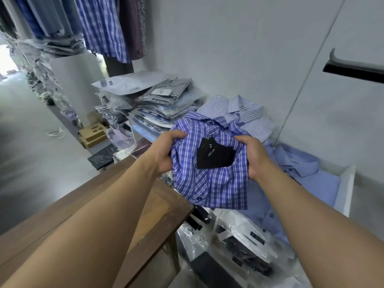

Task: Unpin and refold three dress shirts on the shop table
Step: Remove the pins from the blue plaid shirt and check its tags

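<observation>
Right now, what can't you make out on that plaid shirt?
Head view only.
- Pins in the plaid shirt: too small, or buried in folds.
- Print on the black card: blurred.
- Fingers of the left hand and right hand: hidden behind the fabric.
- Plain blue shirt: partly covered by the plaid shirt and right forearm.

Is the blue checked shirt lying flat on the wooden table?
No, the left hand and the right hand grip the blue checked shirt, bunched and lifted past the corner of the wooden table.
</observation>
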`<state>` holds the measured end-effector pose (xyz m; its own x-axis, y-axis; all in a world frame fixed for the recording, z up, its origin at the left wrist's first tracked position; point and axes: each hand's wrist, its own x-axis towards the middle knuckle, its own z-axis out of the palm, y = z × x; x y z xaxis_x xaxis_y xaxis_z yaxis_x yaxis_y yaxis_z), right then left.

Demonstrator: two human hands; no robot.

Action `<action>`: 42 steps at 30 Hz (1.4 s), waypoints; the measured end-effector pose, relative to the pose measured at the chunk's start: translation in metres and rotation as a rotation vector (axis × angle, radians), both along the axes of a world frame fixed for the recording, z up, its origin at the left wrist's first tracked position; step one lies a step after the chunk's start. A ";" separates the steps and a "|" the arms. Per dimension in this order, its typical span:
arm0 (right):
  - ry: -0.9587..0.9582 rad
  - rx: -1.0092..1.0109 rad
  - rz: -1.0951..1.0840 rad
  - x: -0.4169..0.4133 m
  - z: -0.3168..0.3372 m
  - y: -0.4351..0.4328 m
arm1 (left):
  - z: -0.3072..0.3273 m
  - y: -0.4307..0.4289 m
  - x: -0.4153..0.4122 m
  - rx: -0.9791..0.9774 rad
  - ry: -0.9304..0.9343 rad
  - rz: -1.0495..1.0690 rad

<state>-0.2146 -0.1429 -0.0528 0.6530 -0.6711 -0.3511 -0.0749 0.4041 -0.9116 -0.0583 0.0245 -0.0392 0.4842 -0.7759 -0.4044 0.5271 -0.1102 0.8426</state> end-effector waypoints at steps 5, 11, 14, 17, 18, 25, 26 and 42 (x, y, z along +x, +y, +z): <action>-0.047 0.059 0.158 0.023 -0.002 0.044 | -0.006 0.053 0.012 -0.150 0.014 0.132; 0.068 0.080 0.383 0.065 -0.031 0.114 | -0.034 0.150 0.012 -0.017 -0.043 0.412; 0.217 0.036 0.511 0.082 -0.071 0.152 | -0.062 0.207 0.001 0.070 -0.030 0.570; 0.311 0.018 0.604 0.085 -0.109 0.188 | -0.091 0.260 -0.016 0.169 0.042 0.582; 0.333 0.019 0.615 0.086 -0.119 0.198 | -0.098 0.275 -0.021 0.190 0.073 0.578; 0.439 -0.037 0.761 0.091 -0.153 0.256 | -0.138 0.336 -0.038 0.254 0.039 0.862; 0.457 -0.094 0.762 0.091 -0.154 0.265 | -0.144 0.343 -0.040 0.281 0.050 0.865; 1.035 -0.331 1.359 0.089 -0.173 0.306 | -0.199 0.397 -0.075 0.464 0.174 0.648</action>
<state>-0.1256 0.1627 -0.2254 0.3779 -0.0041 -0.9259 -0.7315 -0.6144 -0.2958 -0.1333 0.4217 -0.2383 0.6801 -0.0983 -0.7265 0.7251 -0.0558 0.6864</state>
